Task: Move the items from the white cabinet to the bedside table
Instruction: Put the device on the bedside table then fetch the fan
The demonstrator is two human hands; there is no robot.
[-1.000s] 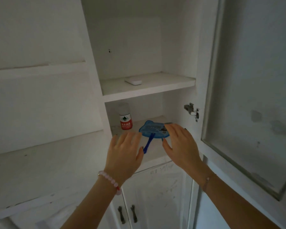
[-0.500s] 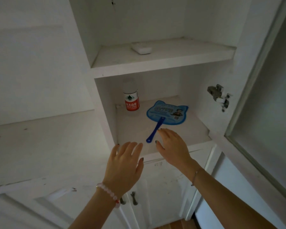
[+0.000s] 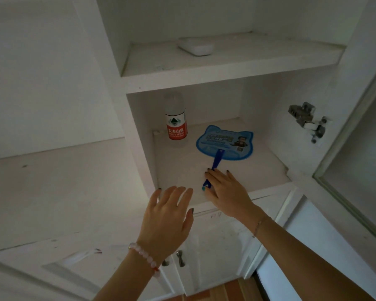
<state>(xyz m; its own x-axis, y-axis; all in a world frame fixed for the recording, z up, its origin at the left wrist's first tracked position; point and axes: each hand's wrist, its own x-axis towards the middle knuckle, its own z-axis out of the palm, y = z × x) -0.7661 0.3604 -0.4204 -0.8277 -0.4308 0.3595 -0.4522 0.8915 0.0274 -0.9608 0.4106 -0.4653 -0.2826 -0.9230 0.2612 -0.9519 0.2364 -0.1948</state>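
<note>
Bottle (image 3: pixel 175 127) top is dim under the upper shelf (image 3: pixel 226 78); fan (image 3: pixel 226 141) handle (image 3: pixel 217 159) is partly covered by the R hand (image 3: pixel 226 192). Count: 1 bottle and 1 fan on the lower shelf (image 3: pixel 261 170), 1 white box (image 3: pixel 195 47) above. R fingers lie nearly straight across the handle – resting, not curled. L hand (image 3: pixel 167 216) is spread, holding nothing, at the shelf's near edge. Bottle far left, fan mid-shelf – bare shelf to its right, door (image 3: pixel 369 153) swung open.
</note>
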